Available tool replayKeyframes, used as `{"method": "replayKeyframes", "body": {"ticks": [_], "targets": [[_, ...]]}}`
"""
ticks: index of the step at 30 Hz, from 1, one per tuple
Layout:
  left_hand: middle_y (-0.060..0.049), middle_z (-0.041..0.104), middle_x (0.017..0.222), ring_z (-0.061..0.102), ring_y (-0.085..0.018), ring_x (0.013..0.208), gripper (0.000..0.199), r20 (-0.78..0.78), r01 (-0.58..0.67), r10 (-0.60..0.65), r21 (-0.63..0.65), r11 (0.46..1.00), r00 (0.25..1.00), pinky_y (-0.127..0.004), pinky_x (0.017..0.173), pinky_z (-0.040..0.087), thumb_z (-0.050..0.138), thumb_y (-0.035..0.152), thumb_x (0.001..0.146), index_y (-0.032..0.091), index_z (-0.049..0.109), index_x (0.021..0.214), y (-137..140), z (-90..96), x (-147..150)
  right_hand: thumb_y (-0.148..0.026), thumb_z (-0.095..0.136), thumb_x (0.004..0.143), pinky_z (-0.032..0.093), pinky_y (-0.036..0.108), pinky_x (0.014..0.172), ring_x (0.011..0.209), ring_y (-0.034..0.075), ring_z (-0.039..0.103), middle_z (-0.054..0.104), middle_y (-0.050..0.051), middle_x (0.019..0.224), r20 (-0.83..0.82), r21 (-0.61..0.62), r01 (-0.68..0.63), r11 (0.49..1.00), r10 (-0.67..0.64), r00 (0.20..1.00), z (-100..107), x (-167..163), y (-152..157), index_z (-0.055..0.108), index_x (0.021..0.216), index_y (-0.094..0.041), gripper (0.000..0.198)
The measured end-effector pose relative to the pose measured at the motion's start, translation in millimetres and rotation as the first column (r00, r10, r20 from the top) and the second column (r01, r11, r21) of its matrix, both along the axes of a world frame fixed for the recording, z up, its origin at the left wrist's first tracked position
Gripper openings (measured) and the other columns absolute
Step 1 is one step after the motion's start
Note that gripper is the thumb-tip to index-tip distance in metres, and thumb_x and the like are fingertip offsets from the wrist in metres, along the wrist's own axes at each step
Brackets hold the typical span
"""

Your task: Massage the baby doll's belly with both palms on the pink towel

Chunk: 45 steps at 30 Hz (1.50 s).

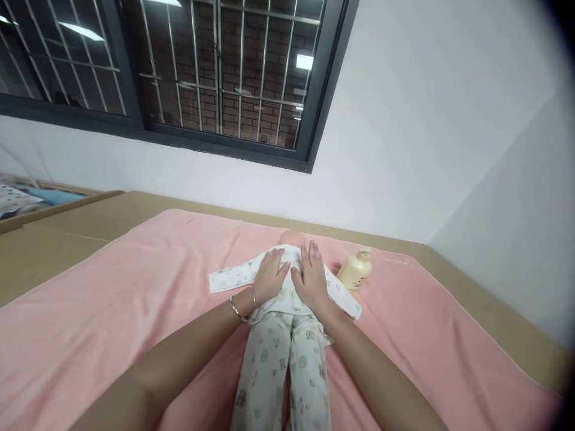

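Beneath a barred window (251,90), a tan surface (90,233) is mostly covered by a pink cloth (188,263). On it a doll (291,238) is laid, dressed in a patterned shirt (287,297) and trousers (265,359). The shirt's front is partly hidden by the left hand (271,275) and right hand (311,278), both laid flat, nothing gripped. A yellow bottle (354,272) is placed near one sleeve (345,299).

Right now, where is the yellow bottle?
The yellow bottle is right of centre in the head view, on the pink blanket, beside a white sleeve and right of the right hand.
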<state>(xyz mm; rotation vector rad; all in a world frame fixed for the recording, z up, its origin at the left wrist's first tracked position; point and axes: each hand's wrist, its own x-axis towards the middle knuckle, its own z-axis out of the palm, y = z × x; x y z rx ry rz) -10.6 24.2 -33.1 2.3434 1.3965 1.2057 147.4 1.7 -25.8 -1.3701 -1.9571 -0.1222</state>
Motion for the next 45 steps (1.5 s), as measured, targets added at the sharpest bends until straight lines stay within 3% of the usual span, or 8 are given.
{"method": "replayKeyframes", "body": {"ticks": [4, 9, 22, 28, 33, 38, 41, 45], "targets": [[-0.015, 0.05, 0.143, 0.04, -0.026, 0.138, 0.047, -0.01, 0.009, -0.009, -0.007, 1.0, 1.0, -0.048, 0.118, 0.029, 0.033, 0.038, 0.099, 0.013, 0.044, 0.137, -1, 1.4, -1, -0.036, 0.037, 0.096, 0.022, 0.049, 0.117, 0.144, 0.025, 0.028, 0.039, 0.013, 0.152, -0.001, -0.161, -0.083, 0.983, 0.083, 0.997, -1, 1, 3, 0.049, 0.14, -0.015, 0.05], [-0.013, 0.051, 0.142, 0.042, -0.025, 0.136, 0.045, -0.024, 0.006, -0.006, 0.01, 1.0, 1.0, -0.047, 0.118, 0.029, 0.034, 0.038, 0.099, 0.015, 0.047, 0.136, 0, 1.7, -1, -0.03, 0.039, 0.093, 0.018, 0.051, 0.118, 0.148, 0.027, 0.016, 0.023, 0.016, 0.158, -0.003, -0.022, -0.033, 0.999, 0.033, 0.999, -2, 1, 3, 0.042, 0.144, -0.008, 0.056], [-0.012, 0.055, 0.138, 0.045, -0.024, 0.134, 0.041, -0.013, 0.0, -0.001, -0.005, 1.0, 1.0, -0.046, 0.117, 0.03, 0.04, 0.034, 0.096, 0.015, 0.052, 0.131, 4, 1.2, -3, -0.03, 0.042, 0.095, 0.02, 0.05, 0.117, 0.142, 0.027, 0.033, 0.042, 0.013, 0.149, -0.019, -0.176, -0.085, 0.981, 0.083, 0.996, 10, -5, 0, 0.054, 0.136, -0.014, 0.046], [-0.014, 0.049, 0.145, 0.037, -0.028, 0.14, 0.044, 0.043, 0.012, -0.003, -0.207, 0.978, 0.999, -0.047, 0.121, 0.021, 0.043, 0.034, 0.092, 0.013, 0.057, 0.128, 5, 16.4, -3, -0.022, 0.046, 0.086, 0.028, 0.04, 0.116, 0.141, 0.023, 0.035, 0.042, 0.013, 0.149, -0.202, -0.021, -0.04, 0.999, 0.035, 0.979, 72, 19, -10, 0.057, 0.132, -0.01, 0.048], [-0.009, 0.051, 0.145, 0.033, -0.024, 0.143, 0.042, 0.605, 0.23, -0.022, -0.268, 0.936, 0.796, -0.042, 0.122, 0.018, 0.037, 0.045, 0.095, 0.019, 0.063, 0.116, -26, 47.2, 23, -0.024, 0.038, 0.09, 0.022, 0.042, 0.118, 0.144, 0.026, 0.029, 0.042, 0.018, 0.148, -0.24, 0.072, 0.212, 0.975, -0.19, 0.952, 119, 68, -24, 0.05, 0.136, -0.001, 0.053], [-0.016, 0.05, 0.143, 0.045, -0.023, 0.135, 0.054, 0.938, 0.751, 0.168, -0.343, 0.564, 0.302, -0.036, 0.115, 0.031, 0.033, 0.051, 0.097, 0.014, 0.053, 0.129, -42, 84.0, 76, -0.015, 0.034, 0.088, 0.03, 0.04, 0.11, 0.125, 0.029, 0.051, 0.059, 0.021, 0.129, 0.0, -0.149, 0.399, 0.905, -0.404, 0.915, 121, 96, -19, 0.06, 0.123, -0.003, 0.045], [-0.023, 0.043, 0.144, 0.051, -0.024, 0.128, 0.065, 0.921, 0.867, 0.334, -0.325, 0.379, 0.199, -0.036, 0.103, 0.044, 0.029, 0.055, 0.096, 0.009, 0.039, 0.14, -29, 99.0, 104, -0.015, 0.037, 0.088, 0.036, 0.037, 0.101, 0.114, 0.029, 0.056, 0.066, 0.021, 0.112, 0.257, -0.206, 0.44, 0.874, -0.386, 0.886, 113, 95, -15, 0.067, 0.105, -0.006, 0.035], [-0.024, 0.05, 0.133, 0.062, -0.026, 0.109, 0.07, 0.898, 0.934, 0.429, -0.233, 0.272, 0.1, -0.037, 0.083, 0.052, 0.024, 0.057, 0.097, 0.007, 0.028, 0.145, -12, 101.2, 129, -0.017, 0.038, 0.091, 0.036, 0.037, 0.099, 0.121, 0.032, 0.052, 0.063, 0.025, 0.116, 0.481, -0.107, 0.475, 0.874, -0.373, 0.793, 103, 84, -17, 0.067, 0.104, -0.003, 0.035]]}}
